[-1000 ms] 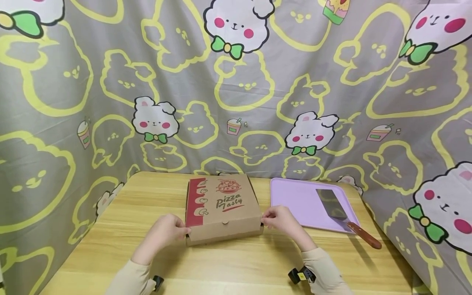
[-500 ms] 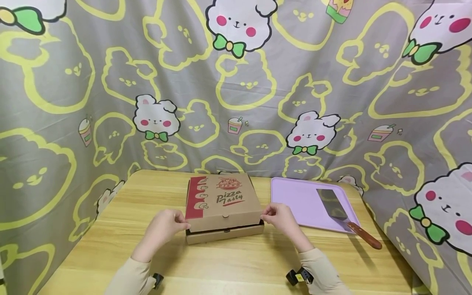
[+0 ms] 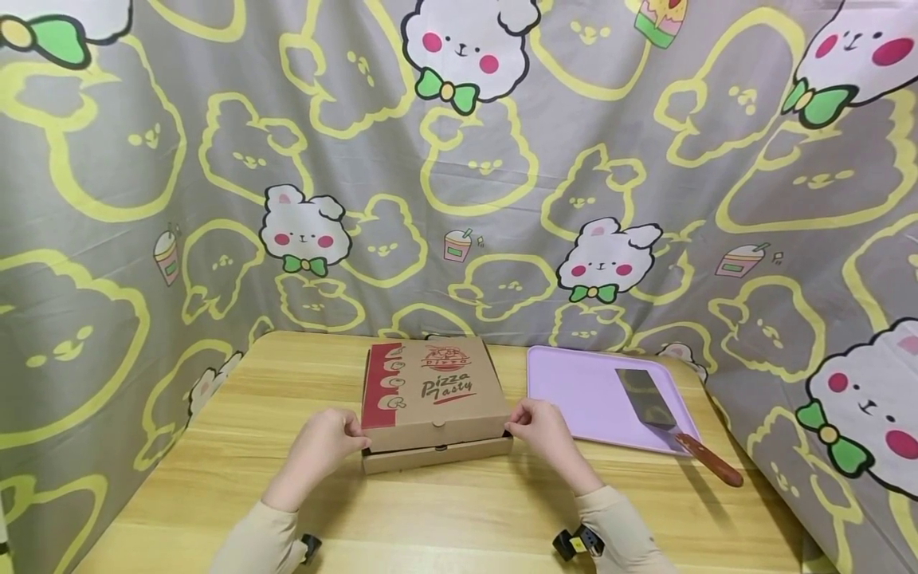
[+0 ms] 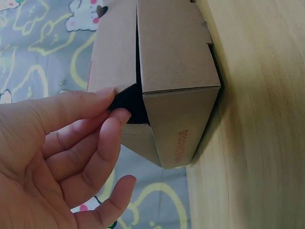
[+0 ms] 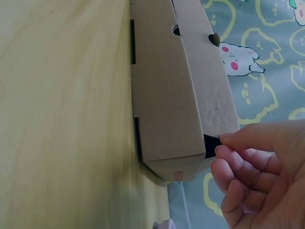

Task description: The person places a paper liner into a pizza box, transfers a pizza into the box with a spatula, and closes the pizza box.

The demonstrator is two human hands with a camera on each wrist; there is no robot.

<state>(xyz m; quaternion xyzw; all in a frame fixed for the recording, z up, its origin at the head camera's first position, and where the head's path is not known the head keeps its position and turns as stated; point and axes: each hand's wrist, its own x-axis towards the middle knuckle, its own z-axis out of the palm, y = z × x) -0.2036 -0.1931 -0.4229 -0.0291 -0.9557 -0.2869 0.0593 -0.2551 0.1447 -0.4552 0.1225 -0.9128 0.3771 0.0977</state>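
Observation:
A brown cardboard pizza box [image 3: 459, 391] with a red printed strip lies on the wooden table. Its lid is raised slightly at the front, and a narrow dark gap shows above the base's front wall [image 3: 439, 457]. At the lid's front left corner, my left hand [image 3: 323, 442] pinches the cardboard between thumb and fingertips. My right hand [image 3: 541, 426] pinches the opposite front corner in the same way. Close up, the left wrist view shows the lid flap [image 4: 114, 47] apart from the base. The right wrist view has a small dark opening beside my fingertips. What the box holds is hidden.
A light purple tray [image 3: 574, 391] lies right of the box. A spatula [image 3: 645, 399] rests across it, its wooden handle [image 3: 710, 460] sticking out over the tray's front right edge. A patterned curtain [image 3: 488, 183] hangs around the table's back and sides.
One second ago the box was closed at the front. Both hands have lifted the lid's front edge, which sits slightly lower now than half a second ago. Tray and spatula have stayed put.

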